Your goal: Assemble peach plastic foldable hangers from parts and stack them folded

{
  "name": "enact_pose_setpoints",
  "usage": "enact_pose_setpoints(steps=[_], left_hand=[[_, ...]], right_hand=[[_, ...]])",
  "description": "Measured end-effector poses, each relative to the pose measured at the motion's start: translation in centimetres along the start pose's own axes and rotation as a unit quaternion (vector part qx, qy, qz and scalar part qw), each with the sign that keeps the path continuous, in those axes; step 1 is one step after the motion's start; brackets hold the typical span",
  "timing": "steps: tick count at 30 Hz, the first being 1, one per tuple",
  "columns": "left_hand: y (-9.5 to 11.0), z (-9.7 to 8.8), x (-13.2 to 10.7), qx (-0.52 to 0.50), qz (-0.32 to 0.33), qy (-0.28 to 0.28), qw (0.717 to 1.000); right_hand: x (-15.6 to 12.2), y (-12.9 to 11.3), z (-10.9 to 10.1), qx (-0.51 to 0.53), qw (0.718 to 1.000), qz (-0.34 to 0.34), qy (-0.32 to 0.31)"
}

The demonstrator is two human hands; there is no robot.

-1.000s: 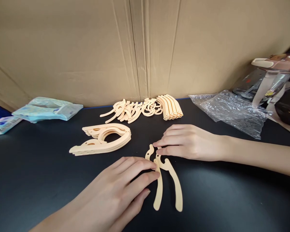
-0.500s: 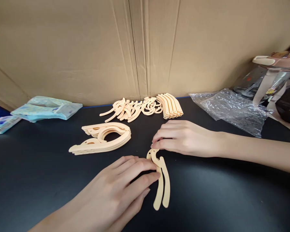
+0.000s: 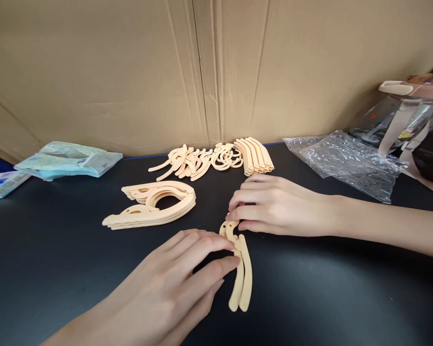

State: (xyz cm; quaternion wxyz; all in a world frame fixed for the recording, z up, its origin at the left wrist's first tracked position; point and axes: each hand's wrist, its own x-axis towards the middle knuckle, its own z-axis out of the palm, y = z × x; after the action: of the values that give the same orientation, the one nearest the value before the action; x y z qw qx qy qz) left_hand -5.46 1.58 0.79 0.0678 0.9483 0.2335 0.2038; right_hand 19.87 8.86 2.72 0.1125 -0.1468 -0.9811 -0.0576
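Two curved beige plastic pieces of a folding clothes hanger (image 3: 239, 283) lie on the black tabletop in front of me, side by side and nearly parallel. My left hand (image 3: 180, 274) has its fingertips on the left piece, near its upper part. At the far end, the curled fingers of my right hand (image 3: 267, 204) hold the top of the hanger and partly hide it. A stack of folded beige hangers (image 3: 166, 221) is to the left, just beyond my left hand.
Farther back are a pile of loose hanger arms (image 3: 191, 163), curved hooks (image 3: 222, 157) and a row of straight pieces (image 3: 256, 156). Tissue packs (image 3: 70, 161) stand left. Clear plastic wrap (image 3: 350, 161) and a strapped bottle (image 3: 407, 110) lie right. A cardboard wall (image 3: 111, 72) rises behind.
The lower end of the right hanger piece has swung left, narrowing the gap to the left piece. My right thumb now shows below the fingers; my left hand has barely moved.
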Motion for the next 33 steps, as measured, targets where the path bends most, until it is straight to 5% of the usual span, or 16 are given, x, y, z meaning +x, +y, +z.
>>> enact_pose_setpoints(steps=[6,10,17,23,33], left_hand=[[0.2,0.1,-0.2,-0.026,-0.014,0.017,0.999],[0.2,0.0,-0.1,-0.033,-0.009,0.021,0.999],[-0.1,0.2,-0.3,-0.04,-0.007,0.018,0.999],[-0.2,0.2,-0.4,-0.031,-0.01,0.017,0.999],[0.0,-0.2,-0.3,-0.015,-0.011,0.011,1.0]], right_hand=[[0.1,0.7,-0.8,0.031,0.999,0.016,0.013],[0.6,4.0,-2.1,-0.034,0.996,0.061,0.052],[3.3,9.4,-0.9,-0.098,0.982,0.16,0.001],[5.9,8.8,1.3,-0.092,0.98,0.176,-0.025],[6.8,8.3,1.7,-0.04,0.979,0.198,-0.029]])
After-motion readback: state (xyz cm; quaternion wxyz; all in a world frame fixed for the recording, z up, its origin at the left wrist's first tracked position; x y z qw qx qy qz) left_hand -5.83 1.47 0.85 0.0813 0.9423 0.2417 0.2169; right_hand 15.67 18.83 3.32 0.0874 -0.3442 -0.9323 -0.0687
